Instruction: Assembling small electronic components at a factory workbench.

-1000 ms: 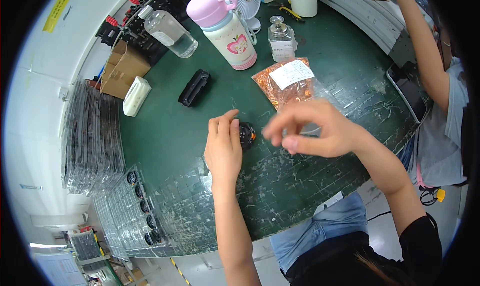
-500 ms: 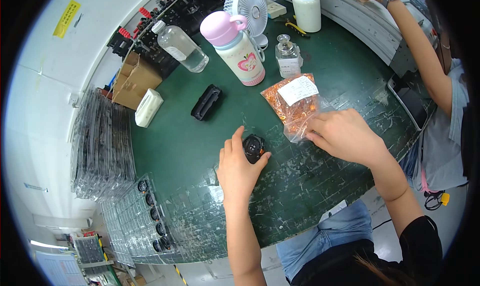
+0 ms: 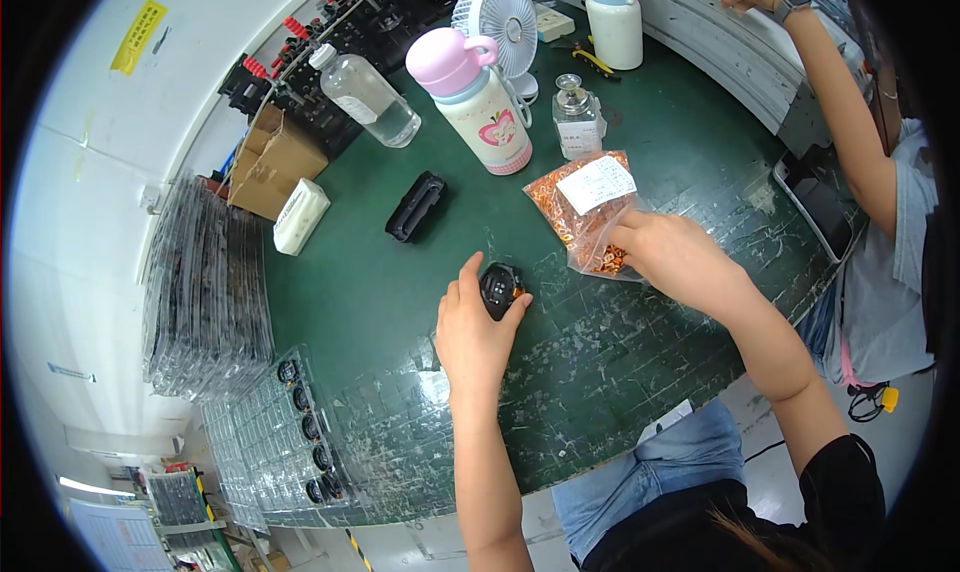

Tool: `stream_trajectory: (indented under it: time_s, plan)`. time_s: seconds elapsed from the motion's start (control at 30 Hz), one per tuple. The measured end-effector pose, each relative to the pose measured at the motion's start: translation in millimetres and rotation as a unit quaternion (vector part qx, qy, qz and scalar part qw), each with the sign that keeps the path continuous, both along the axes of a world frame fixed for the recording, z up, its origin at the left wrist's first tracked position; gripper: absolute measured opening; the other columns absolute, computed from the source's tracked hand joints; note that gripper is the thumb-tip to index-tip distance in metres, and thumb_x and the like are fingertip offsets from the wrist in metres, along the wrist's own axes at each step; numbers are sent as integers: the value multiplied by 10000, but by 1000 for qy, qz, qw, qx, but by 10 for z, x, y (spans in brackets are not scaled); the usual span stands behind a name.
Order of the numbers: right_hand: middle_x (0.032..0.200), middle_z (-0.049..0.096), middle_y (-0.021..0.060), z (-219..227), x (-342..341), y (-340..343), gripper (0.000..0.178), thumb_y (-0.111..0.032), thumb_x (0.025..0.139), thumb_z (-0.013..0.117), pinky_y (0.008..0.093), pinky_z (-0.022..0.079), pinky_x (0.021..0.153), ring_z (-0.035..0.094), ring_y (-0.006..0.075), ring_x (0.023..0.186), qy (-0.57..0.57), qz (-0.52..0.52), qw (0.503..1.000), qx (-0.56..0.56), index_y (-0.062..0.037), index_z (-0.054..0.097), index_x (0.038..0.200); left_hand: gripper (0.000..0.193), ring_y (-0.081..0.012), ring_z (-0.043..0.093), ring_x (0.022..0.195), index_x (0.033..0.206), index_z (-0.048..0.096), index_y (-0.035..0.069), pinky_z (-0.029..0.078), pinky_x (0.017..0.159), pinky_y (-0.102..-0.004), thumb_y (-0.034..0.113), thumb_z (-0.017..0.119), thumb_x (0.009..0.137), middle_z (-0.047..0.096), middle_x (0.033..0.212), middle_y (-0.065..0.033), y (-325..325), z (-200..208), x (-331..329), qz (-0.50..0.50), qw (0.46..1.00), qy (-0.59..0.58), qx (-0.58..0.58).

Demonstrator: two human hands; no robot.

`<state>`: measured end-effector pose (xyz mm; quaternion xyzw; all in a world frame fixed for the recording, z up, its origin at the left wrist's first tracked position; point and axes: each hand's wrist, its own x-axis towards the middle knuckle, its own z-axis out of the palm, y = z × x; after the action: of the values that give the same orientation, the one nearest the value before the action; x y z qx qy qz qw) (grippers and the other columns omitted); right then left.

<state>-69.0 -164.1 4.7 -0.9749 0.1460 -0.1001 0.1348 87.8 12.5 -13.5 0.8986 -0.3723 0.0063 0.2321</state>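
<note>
A round black watch body (image 3: 501,290) with a small orange part at its lower right edge rests on the green table. My left hand (image 3: 474,337) is closed around it, thumb on the right side and fingers along the left. To the right lies a clear zip bag (image 3: 578,212) full of small orange pieces, with a white label on it. The bunched fingers of my right hand (image 3: 680,257) reach into the bag's near end. Their tips are hidden among the plastic and pieces, so what they pinch cannot be made out.
Beyond lie a black tray-like part (image 3: 416,207), a pink-lidded bottle (image 3: 485,122), a clear bottle (image 3: 368,102), a glass dispenser (image 3: 577,122) and a fan (image 3: 497,32). Stacked clear trays (image 3: 205,292) stand left. A phone (image 3: 815,202) and another person's arm (image 3: 840,92) are right.
My right hand has moved from the bag's edge into its mouth, which now gapes wider and shows orange pieces. My left thumb has drawn in closer against the watch body.
</note>
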Motion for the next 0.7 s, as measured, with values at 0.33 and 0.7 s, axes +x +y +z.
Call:
stream_trajectory:
  time_s: [0.33, 0.7]
  plan:
    - [885, 614, 88, -111, 106, 17, 176, -184, 736, 679, 362, 522, 668, 631, 253, 821, -21, 24, 999, -32, -52, 632, 843, 689, -281, 550, 987, 1230, 490, 103, 481, 794, -402, 334, 781, 649, 574, 1073, -87, -10, 20, -50, 12, 999, -33, 11]
    - [848, 620, 96, -213, 190, 36, 148, -199, 752, 653, 388, 509, 687, 626, 269, 815, -69, 15, 998, -2, -61, 622, 792, 359, -239, 550, 1015, 1013, 624, 82, 412, 861, -386, 91, 711, 664, 567, 1056, -64, -213, 31, -469, -250, 922, -224, -191]
